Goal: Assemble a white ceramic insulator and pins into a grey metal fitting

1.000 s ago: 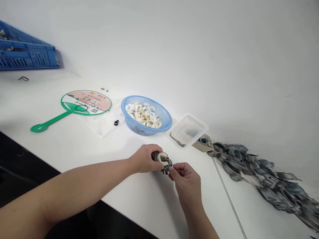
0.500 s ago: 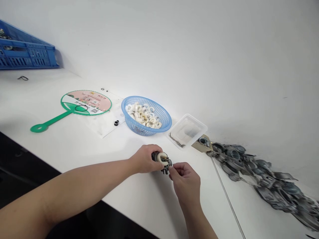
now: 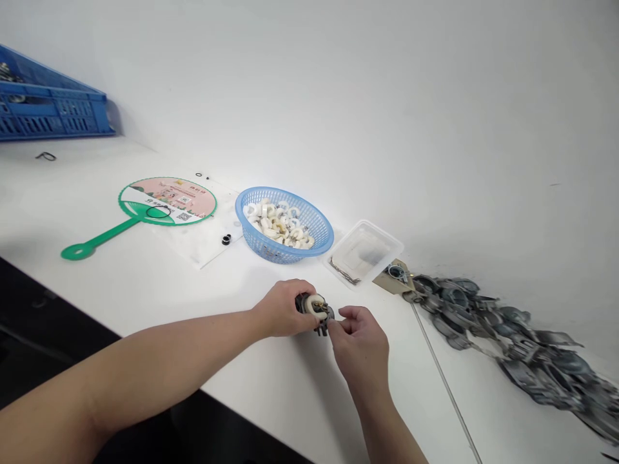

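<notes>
My left hand (image 3: 283,309) grips a dark metal assembly (image 3: 314,314) from its left side. A cream ring (image 3: 316,304) sits on top of this part, and small brass-coloured bits show inside it. My right hand (image 3: 360,341) is at the part's right edge, with its fingertips close to or touching it. Its fingers are slightly apart, and anything thin between them is too small to tell. Both hands are just above the white table (image 3: 271,380).
Beyond my hands stand a blue mesh basket (image 3: 314,216) of cream rings and a clear plastic box (image 3: 370,251). Grey metal castings (image 3: 507,335) lie at right. A green hand fan (image 3: 167,201) and a blue crate (image 3: 58,119) are at left. A thin rod (image 3: 445,386) lies near my right hand.
The fingers of my right hand have lifted and spread a little at the part's right edge. My left hand and the part stay nearly still.
</notes>
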A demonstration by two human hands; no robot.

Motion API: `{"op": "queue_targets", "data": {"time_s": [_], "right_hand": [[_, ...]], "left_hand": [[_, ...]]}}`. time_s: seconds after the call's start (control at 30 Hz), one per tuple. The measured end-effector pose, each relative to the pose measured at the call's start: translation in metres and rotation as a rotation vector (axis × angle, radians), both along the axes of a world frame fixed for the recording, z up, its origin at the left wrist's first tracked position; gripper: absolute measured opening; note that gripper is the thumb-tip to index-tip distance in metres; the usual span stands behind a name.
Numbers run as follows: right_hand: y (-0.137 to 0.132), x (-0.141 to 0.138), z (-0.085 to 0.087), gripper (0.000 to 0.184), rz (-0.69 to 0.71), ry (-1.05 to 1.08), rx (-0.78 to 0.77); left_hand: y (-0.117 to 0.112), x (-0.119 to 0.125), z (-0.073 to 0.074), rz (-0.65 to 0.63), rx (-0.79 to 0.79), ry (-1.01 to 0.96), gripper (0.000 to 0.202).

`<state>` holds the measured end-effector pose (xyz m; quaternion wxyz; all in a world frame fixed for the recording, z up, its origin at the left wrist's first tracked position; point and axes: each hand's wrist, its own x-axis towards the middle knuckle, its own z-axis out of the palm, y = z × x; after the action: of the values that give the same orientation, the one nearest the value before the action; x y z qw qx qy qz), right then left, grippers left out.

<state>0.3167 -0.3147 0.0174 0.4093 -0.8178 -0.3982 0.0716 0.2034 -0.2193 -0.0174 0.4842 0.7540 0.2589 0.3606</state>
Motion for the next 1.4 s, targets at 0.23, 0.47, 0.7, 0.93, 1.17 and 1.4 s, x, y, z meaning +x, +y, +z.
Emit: {"op": "queue_targets", "data": {"time_s": [0.23, 0.47, 0.7, 0.93, 1.17, 1.4], "right_hand": [[-0.002, -0.004, 0.0, 0.017, -0.039, 0.001, 0.012], [-0.002, -0.006, 0.005, 0.008, -0.011, -0.065, -0.044], [0.001, -0.009, 0.008, 0.009, 0.003, -0.084, -0.04], [0.0, -0.014, 0.007, 0.006, -0.012, -0.186, -0.054], [-0.001, -0.013, -0.003, 0.009, -0.064, -0.104, 0.058], [-0.005, 0.008, -0.022, 0.018, 0.129, -0.204, 0.153]], "left_hand": [[0.0, 0.0, -0.001, 0.005, -0.002, -0.003, 0.029], [0.0, 0.0, -0.002, 0.0, 0.022, -0.011, 0.028], [0.001, -0.001, -0.004, 0.016, -0.003, -0.001, 0.026], [-0.001, -0.001, -0.002, 0.02, 0.005, 0.001, 0.024], [0.002, -0.001, -0.003, 0.022, -0.011, 0.002, 0.024], [0.002, -0.001, -0.005, 0.012, -0.026, -0.001, 0.024]]}}
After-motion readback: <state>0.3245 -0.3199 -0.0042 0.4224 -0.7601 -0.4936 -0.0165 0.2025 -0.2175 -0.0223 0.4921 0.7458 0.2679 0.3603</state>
